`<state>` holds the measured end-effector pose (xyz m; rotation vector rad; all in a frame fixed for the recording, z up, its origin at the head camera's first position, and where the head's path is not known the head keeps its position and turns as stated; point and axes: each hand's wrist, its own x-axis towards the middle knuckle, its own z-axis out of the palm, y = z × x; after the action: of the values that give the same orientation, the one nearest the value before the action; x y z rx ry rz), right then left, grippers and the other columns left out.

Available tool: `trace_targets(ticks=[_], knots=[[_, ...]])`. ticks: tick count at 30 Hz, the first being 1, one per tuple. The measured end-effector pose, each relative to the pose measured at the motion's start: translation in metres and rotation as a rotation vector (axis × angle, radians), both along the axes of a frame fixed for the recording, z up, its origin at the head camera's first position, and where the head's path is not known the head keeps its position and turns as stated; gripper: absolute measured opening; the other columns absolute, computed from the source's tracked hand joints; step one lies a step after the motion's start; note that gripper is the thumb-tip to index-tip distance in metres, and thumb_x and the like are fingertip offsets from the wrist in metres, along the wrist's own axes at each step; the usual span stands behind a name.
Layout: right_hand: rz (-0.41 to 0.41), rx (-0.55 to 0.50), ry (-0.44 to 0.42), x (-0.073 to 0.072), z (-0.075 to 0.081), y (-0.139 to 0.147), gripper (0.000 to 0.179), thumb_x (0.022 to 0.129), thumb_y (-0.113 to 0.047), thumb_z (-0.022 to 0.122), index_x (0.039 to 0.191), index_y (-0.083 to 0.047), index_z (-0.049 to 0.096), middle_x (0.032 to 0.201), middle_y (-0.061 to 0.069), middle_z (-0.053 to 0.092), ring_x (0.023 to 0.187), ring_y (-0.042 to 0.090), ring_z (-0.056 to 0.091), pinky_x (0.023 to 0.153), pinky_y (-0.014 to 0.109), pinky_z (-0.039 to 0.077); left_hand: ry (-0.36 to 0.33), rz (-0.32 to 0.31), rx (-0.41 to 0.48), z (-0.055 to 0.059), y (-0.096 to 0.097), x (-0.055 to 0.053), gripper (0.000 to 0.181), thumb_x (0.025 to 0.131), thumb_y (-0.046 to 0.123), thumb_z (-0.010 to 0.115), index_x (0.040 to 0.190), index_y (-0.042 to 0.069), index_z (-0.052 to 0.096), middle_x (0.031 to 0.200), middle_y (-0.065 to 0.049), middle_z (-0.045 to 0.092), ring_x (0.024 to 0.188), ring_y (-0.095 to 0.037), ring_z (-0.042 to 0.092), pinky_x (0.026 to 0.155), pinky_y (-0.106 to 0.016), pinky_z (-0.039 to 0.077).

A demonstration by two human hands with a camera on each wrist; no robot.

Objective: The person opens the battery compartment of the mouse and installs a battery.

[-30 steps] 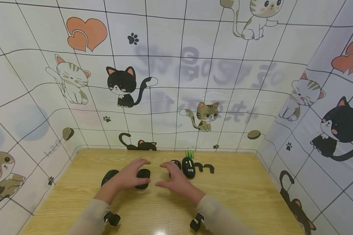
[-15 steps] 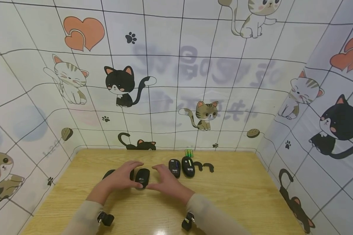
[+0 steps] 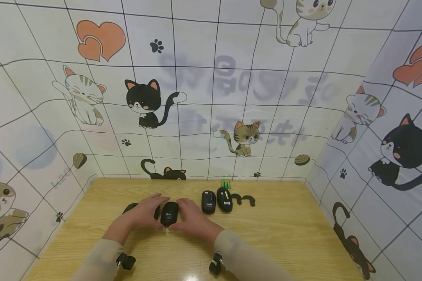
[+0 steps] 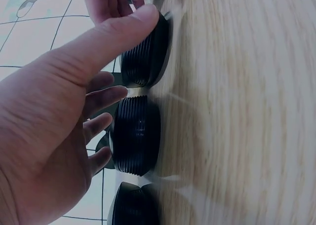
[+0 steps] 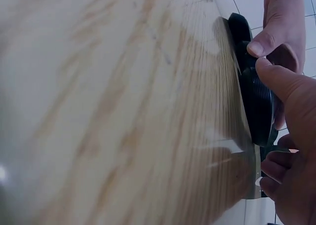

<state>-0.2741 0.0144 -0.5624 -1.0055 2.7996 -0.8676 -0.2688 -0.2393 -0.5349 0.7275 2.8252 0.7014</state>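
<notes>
A black computer mouse (image 3: 169, 214) stands on the table between the two hands. The left hand (image 3: 140, 214) is at its left side, index fingertip by the far end and thumb at the near end; in the left wrist view that thumb (image 4: 146, 17) touches the mouse (image 4: 143, 55). From the right, the right hand (image 3: 195, 219) holds the same mouse, its thumb at the near end. In the right wrist view, both thumbs lie on this mouse's edge. A second black mouse (image 3: 156, 212) is partly hidden by the left hand, and a third (image 3: 129, 207) shows behind it.
Two upside-down mice (image 3: 208, 202) with uncovered battery bays lie right of the hands. Beside them are two black curved covers (image 3: 237, 199). Several green batteries (image 3: 226, 184) lie near the back edge, below the cat-printed cloth (image 3: 204, 164). The wooden table (image 3: 285, 234) extends right.
The left hand has drawn back leftward off the middle mouse, uncovering its logo. My right hand has moved left to meet the mouse's right side. The mouse has shifted slightly left.
</notes>
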Motion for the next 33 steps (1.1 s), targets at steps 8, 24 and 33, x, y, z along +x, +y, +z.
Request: trace_targets(ticks=[8, 24, 33], knots=[[0.015, 0.018, 0.05, -0.005, -0.006, -0.01, 0.082, 0.082, -0.051, 0.098, 0.145, -0.011, 0.065, 0.139, 0.003, 0.068, 0.134, 0.023, 0.059, 0.117, 0.037, 0.048, 0.07, -0.05, -0.027, -0.003, 0.006, -0.003, 0.093, 0.074, 0.039, 0.104, 0.152, 0.008, 0.064, 0.156, -0.017, 0.061, 0.154, -0.051, 0.042, 0.119, -0.074, 0.04], [0.079, -0.17, -0.102, -0.011, 0.0, 0.006, 0.081, 0.086, -0.043, 0.098, 0.154, -0.021, 0.061, 0.15, -0.002, 0.061, 0.14, 0.013, 0.056, 0.122, 0.038, 0.046, 0.123, -0.042, 0.083, -0.005, 0.008, -0.003, 0.09, 0.077, 0.044, 0.103, 0.15, 0.007, 0.065, 0.149, -0.013, 0.065, 0.144, -0.04, 0.054, 0.118, -0.063, 0.047], [0.02, -0.222, -0.228, -0.004, 0.024, 0.033, 0.095, 0.09, -0.052, 0.093, 0.167, -0.019, 0.049, 0.171, -0.003, 0.047, 0.156, 0.024, 0.045, 0.126, 0.051, 0.042, 0.096, 0.031, 0.278, -0.009, 0.019, 0.007, 0.089, 0.084, 0.051, 0.097, 0.158, 0.017, 0.061, 0.159, -0.01, 0.059, 0.149, -0.043, 0.052, 0.116, -0.068, 0.047]])
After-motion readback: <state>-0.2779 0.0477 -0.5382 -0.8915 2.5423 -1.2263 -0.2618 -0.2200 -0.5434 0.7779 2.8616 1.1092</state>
